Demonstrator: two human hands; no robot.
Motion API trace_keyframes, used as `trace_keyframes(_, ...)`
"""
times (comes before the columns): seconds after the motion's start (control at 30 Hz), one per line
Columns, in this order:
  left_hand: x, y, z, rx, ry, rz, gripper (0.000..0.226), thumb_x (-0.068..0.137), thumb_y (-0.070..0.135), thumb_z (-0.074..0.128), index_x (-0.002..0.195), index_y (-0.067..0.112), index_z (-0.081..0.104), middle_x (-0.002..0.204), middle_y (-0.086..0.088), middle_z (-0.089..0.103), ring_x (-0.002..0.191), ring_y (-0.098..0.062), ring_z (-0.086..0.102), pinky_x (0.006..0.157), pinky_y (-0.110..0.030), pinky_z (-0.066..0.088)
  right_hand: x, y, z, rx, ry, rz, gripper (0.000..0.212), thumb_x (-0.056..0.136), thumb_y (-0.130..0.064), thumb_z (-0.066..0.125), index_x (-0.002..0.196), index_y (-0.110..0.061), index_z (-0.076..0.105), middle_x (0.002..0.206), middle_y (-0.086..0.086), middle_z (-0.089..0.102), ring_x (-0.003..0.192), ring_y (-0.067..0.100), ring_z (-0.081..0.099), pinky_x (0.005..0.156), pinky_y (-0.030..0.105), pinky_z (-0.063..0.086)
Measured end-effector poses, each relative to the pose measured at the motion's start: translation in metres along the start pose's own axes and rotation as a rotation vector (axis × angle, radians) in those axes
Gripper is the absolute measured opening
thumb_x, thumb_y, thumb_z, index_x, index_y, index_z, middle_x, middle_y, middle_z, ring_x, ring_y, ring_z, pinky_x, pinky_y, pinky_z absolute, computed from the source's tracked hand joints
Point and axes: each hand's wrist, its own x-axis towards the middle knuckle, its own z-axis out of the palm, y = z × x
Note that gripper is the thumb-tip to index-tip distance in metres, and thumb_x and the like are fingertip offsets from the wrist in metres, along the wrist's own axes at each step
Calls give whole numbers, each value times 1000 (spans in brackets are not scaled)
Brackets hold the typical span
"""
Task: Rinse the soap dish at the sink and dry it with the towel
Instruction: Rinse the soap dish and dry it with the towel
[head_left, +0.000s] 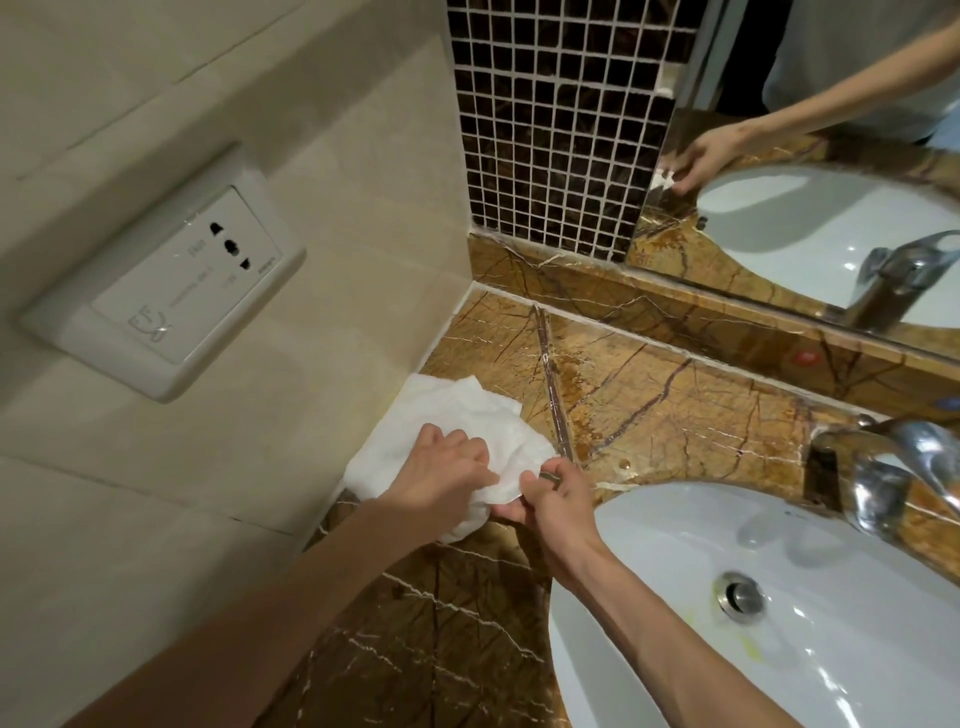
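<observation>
Head view: white towel (457, 441) bunched on the brown marble counter (649, 395), centre-left of frame, against the wall. Left hand (441, 480) clenched on towel. Right hand (550, 499) pinches towel edge w/ a small dark item, mostly hidden; can't tell if it's the soap dish. White sink (675, 597) lower right holds only its drain plug (740, 596). Chrome tap (893, 467) at right edge.

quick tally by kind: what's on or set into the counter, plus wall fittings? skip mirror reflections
White cloth towel: 1
Small metal soap dish, mostly hidden between the hands: 1
White oval ceramic sink: 1
Chrome faucet: 1
Chrome drain plug: 1
White wall power socket: 1
Total: 6
</observation>
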Motion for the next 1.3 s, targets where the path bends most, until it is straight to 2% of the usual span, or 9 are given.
trace_keyframes(0.3, 9, 16, 15, -274, 198, -350, 48, 97, 13, 42, 143, 27, 37, 135, 0, 50, 120, -20, 43, 100, -35, 31, -6, -45, -39, -258, 248, -322, 16, 99, -10, 45, 103, -25, 45, 92, 1, 62, 62, 19, 73, 63, 36, 58)
trace_keyframes(0.43, 1, 32, 2, -1198, 515, -603, 37, 95, 28, 50, 131, 18, 53, 125, 2, 59, 110, -12, 54, 98, -29, 41, -17, -66, -41, -148, 138, -348, 18, 99, -5, 46, 100, -23, 48, 92, 7, 64, 61, 23, 73, 57, 29, 60)
trace_keyframes(0.57, -9, 30, -6, -1842, 413, -705, 16, 86, 33, 65, 92, 18, 71, 100, -5, 75, 88, -19, 72, 76, -36, 61, -25, -56, -14, -117, -40, -163, 12, 100, -10, 47, 111, -11, 48, 91, 18, 72, 62, 23, 73, 51, 26, 58)
trace_keyframes(0.7, -25, 21, 3, -1551, 599, -942, 45, 81, 26, 73, 121, 8, 59, 118, -5, 65, 97, -14, 62, 80, -23, 52, -26, -38, 13, -351, -21, -274, 10, 99, -13, 49, 106, -21, 47, 71, 2, 69, 57, 14, 70, 64, 37, 59)
trace_keyframes(0.8, -36, 20, 3, -1416, 628, -819, 45, 85, 32, 68, 122, 10, 60, 114, 2, 68, 92, 1, 62, 79, -11, 44, -27, -28, 31, -677, -37, -493, 10, 100, -25, 46, 109, -27, 45, 89, -5, 66, 68, 10, 69, 66, 39, 57)
trace_keyframes(0.93, -38, 16, 7, -1639, 485, -697, 32, 91, 43, 56, 93, 16, 74, 90, -8, 75, 97, -22, 69, 85, -34, 54, -27, -11, 62, -966, -125, -621, 21, 98, -28, 38, 118, -30, 43, 111, -3, 55, 94, 16, 56, 78, 35, 48)
trace_keyframes(1.1, -44, -7, 33, -1823, 531, -902, 34, 93, 33, 56, 112, 5, 65, 108, -13, 68, 105, -31, 64, 85, -38, 55, -20, 0, 67, -1084, -298, -586, 41, 94, -42, 50, 131, -25, 49, 129, -1, 57, 110, 18, 57, 93, 37, 49)
trace_keyframes(1.2, -52, -17, 40, -2096, 576, -889, 37, 89, 27, 63, 118, 3, 61, 116, -15, 66, 105, -34, 63, 73, -39, 56, 7, -16, 51, -1082, -27, -649, 41, 94, -35, 53, 130, -15, 51, 134, 9, 56, 122, 28, 51, 100, 44, 37)
trace_keyframes(1.3, -58, -23, 46, -2128, 535, -903, 50, 82, 30, 70, 124, 6, 55, 125, -15, 60, 113, -35, 59, 78, -44, 56, 36, -37, 45, -1246, 93, -371, 74, 88, -44, 60, 145, -9, 27, 149, 14, 39, 136, 34, 34, 108, 53, 26)
